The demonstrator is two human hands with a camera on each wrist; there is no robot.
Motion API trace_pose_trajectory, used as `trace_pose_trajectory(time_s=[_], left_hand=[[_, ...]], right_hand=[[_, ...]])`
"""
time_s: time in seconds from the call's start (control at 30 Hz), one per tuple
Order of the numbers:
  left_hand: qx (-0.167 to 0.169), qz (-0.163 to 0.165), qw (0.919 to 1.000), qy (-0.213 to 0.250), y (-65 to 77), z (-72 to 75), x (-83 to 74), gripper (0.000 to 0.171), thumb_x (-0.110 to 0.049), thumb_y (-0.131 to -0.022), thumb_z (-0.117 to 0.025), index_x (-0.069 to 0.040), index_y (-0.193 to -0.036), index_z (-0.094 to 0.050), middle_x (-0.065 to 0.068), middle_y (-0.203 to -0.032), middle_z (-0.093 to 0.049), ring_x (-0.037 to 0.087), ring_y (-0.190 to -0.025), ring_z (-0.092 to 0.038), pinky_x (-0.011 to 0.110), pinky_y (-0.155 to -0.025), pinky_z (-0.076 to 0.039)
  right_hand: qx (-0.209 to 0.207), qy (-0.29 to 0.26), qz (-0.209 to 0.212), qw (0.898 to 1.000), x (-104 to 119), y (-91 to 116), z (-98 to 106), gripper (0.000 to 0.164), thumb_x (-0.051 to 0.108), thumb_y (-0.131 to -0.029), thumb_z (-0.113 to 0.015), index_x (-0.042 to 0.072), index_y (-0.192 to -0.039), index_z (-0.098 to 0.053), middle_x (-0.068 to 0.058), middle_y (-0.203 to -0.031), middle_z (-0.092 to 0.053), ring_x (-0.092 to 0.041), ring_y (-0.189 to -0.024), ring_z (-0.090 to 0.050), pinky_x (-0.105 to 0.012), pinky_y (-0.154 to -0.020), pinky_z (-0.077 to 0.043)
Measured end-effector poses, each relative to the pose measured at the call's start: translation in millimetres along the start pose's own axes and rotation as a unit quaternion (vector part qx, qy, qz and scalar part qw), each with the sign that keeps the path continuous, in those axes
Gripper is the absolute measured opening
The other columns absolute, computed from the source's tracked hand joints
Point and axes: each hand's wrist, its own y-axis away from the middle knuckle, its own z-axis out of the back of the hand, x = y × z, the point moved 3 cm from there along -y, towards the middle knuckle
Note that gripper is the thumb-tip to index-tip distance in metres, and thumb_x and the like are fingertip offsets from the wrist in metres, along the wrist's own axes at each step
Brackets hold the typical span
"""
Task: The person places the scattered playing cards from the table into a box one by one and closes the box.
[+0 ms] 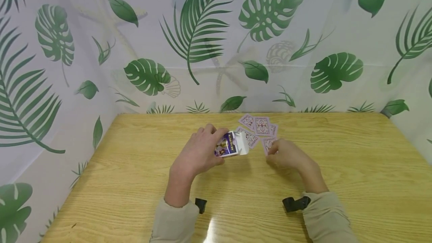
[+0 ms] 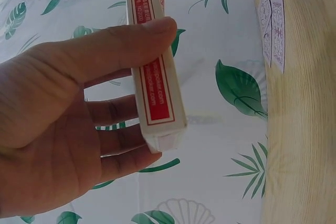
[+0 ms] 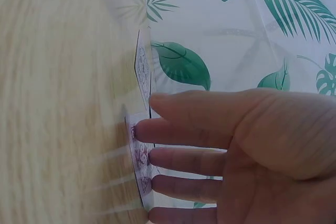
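Note:
My left hand [image 1: 198,150] grips a purple and white playing-card box [image 1: 227,145] above the table, its open flap end pointing right. In the left wrist view the thumb presses on the box's narrow red-and-white side [image 2: 158,95], fingers behind it. Whether cards are inside is hidden. My right hand [image 1: 291,155] is low at the nearest face-down playing card [image 1: 268,143]. Seen from the right wrist, its fingers [image 3: 184,132] extend fairly straight to that card [image 3: 137,153], with the thumb apart from them. Several other patterned cards [image 1: 261,126] lie loosely overlapping just behind.
The wooden table [image 1: 135,183] runs back to a white cloth [image 1: 209,100] printed with green leaves. Black straps with small mounts [image 1: 293,204] sit at both wrists. The cards lie near the table's far edge, between and beyond the hands.

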Motion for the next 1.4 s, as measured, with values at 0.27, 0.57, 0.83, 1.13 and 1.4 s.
trace_pose_trajectory(time_s=[0.27, 0.57, 0.83, 1.13, 1.4], left_hand=[[-0.002, -0.006, 1.0000, -0.004, -1.4, -0.4, -0.5, 0.076, -0.022, -0.078, -0.087, -0.018, -0.143, -0.049, 0.012, -0.122, -0.056, 0.026, -0.104, -0.053, 0.045, -0.097, -0.045], [0.005, 0.000, 1.0000, 0.002, -2.7, -1.2, -2.0, 0.076, -0.022, -0.077, -0.087, -0.018, -0.144, -0.050, 0.012, -0.123, -0.056, 0.026, -0.105, -0.052, 0.045, -0.099, -0.044], [0.011, 0.002, 0.9999, -0.007, -2.2, -2.8, -0.7, 0.077, -0.022, -0.077, -0.087, -0.017, -0.144, -0.050, 0.012, -0.123, -0.055, 0.026, -0.104, -0.051, 0.045, -0.097, -0.045], [0.004, -0.003, 1.0000, -0.003, -5.5, -2.1, -1.1, 0.075, -0.021, -0.077, -0.087, -0.017, -0.142, -0.051, 0.012, -0.121, -0.055, 0.026, -0.103, -0.051, 0.046, -0.095, -0.045], [0.015, -0.002, 0.9999, -0.004, -4.9, -7.7, 1.1, 0.076, -0.022, -0.077, -0.087, -0.017, -0.143, -0.050, 0.012, -0.121, -0.055, 0.025, -0.102, -0.050, 0.045, -0.095, -0.045]], right_hand=[[-0.035, 0.007, -0.007, 0.999, -10, -1, 4, 0.027, -0.001, -0.072, -0.065, 0.011, -0.051, -0.051, 0.003, -0.057, -0.047, -0.012, -0.052, -0.036, -0.025, -0.047, -0.029], [-0.062, 0.045, -0.039, 0.996, -17, 4, 9, 0.027, 0.006, -0.072, -0.077, -0.008, -0.092, -0.066, -0.020, -0.093, -0.060, -0.031, -0.084, -0.055, -0.044, -0.072, -0.049], [-0.034, 0.028, -0.083, 0.996, -31, 14, 14, 0.026, 0.009, -0.070, -0.074, -0.005, -0.090, -0.064, -0.014, -0.089, -0.057, -0.026, -0.078, -0.053, -0.033, -0.061, -0.044], [-0.007, -0.035, -0.084, 0.996, -41, 16, 21, 0.037, 0.004, -0.076, -0.069, -0.011, -0.108, -0.060, -0.017, -0.098, -0.063, -0.027, -0.087, -0.057, -0.036, -0.072, -0.048], [-0.013, -0.021, -0.087, 0.996, -40, 14, 17, 0.046, 0.015, -0.074, -0.081, -0.011, -0.106, -0.059, -0.017, -0.095, -0.061, -0.027, -0.084, -0.058, -0.036, -0.071, -0.048]])
